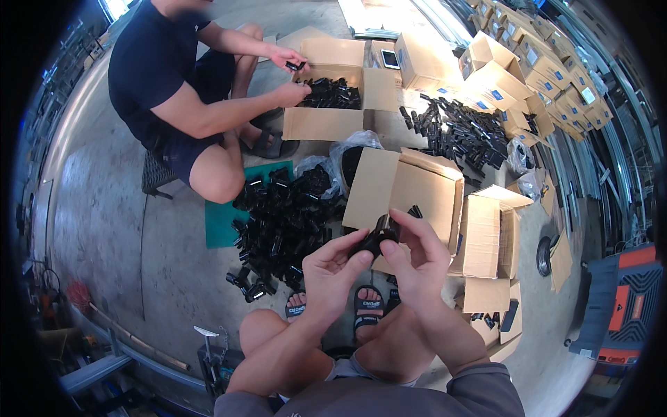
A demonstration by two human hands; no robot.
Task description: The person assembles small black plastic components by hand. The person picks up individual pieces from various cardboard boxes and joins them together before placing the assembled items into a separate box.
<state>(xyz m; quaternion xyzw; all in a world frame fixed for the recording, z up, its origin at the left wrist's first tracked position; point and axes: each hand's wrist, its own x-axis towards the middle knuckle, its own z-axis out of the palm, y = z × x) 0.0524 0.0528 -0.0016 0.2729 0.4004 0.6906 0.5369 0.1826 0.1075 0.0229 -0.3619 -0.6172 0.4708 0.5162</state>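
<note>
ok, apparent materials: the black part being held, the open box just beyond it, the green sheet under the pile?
Black part: probably moulded plastic, glossy, from its bright highlights; coated metal can't be excluded.
Open box: cardboard, matt brown, judging by the creased, folding flaps.
Green sheet: fairly matt, even-coloured and flat; could be plastic or fabric, no weave discernible.

Sandals [365,322]: short white block lettering [369,304] is borne across the dark strap, toward the near edge of the floor [180,278].
Stacked cartons [538,72]: blue labels [547,86] are repeated on the sides, toward the floor's far right corner; their print is too small to be read.
Open carton [495,82]: a blue mark [496,94] is shown on its side, unreadable.
Orange-and-grey case [597,299]: a small white label [586,353] is carried low, by the floor's right edge, too blurred to be read.
</note>
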